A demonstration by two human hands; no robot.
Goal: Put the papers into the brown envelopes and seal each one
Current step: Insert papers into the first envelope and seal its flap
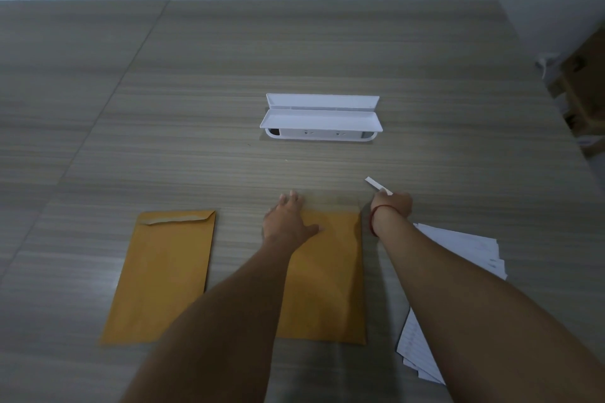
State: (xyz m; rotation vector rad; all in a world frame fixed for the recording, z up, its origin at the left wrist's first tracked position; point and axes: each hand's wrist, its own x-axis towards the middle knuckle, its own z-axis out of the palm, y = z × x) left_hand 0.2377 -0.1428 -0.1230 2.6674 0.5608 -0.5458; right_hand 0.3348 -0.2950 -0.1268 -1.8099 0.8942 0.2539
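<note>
Your left hand [289, 221] is lying flat with fingers spread, pressing on the top of the middle brown envelope [327, 278]. Your right hand [393, 203] is pinching a thin white strip [376, 185] just past that envelope's corner, at one o'clock. A second brown envelope [163, 275] is lying at nine o'clock, flap partly open. White papers [458, 249] are sitting at three o'clock. A white box [320, 118] is sitting open at twelve o'clock on the bench [196, 91].

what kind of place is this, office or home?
Probably an office or mailroom-style workspace, though that is a guess. Clues: a broad wood-grain table against a plain wall, a white plastic case standing open, brown envelopes beside a stack of papers, and what look like cardboard boxes at the right edge.
</note>
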